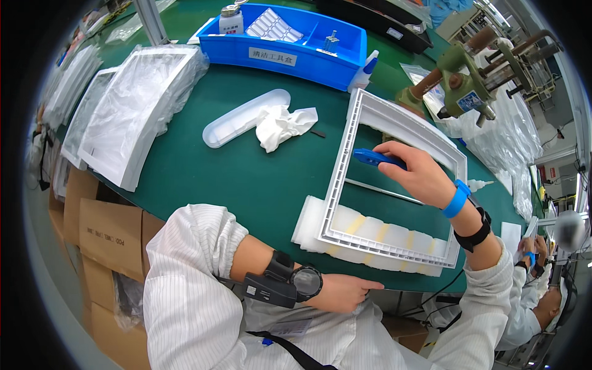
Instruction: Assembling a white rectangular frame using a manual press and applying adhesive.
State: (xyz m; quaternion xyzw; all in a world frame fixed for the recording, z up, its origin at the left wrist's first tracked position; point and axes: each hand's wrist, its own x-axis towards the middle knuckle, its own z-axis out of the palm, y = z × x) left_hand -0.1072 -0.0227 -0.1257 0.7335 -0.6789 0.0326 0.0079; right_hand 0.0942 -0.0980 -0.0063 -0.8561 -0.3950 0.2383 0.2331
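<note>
My right hand (419, 174) is closed around a slim blue hand tool (377, 158); no blade can be made out. The tool's tip meets or hovers just over the left side of a white rectangular plastic frame (336, 191), which has a ribbed edge. White foam wrapped with yellowish tape (361, 229) lies under the frame's near side. My left hand (342, 292) is low at the table's near edge, in front of the foam. One finger points right, the others curl under, and nothing shows in them.
On the green table (246, 179) are a translucent case (237, 120) and crumpled white cloth (280, 128). Behind stands a blue divided bin (277, 65) beside a blue-capped bottle (364, 73). Bagged white panels (135, 105) are stacked left; a green clamp stand (462, 89) is right. A co-worker (530, 302) sits right.
</note>
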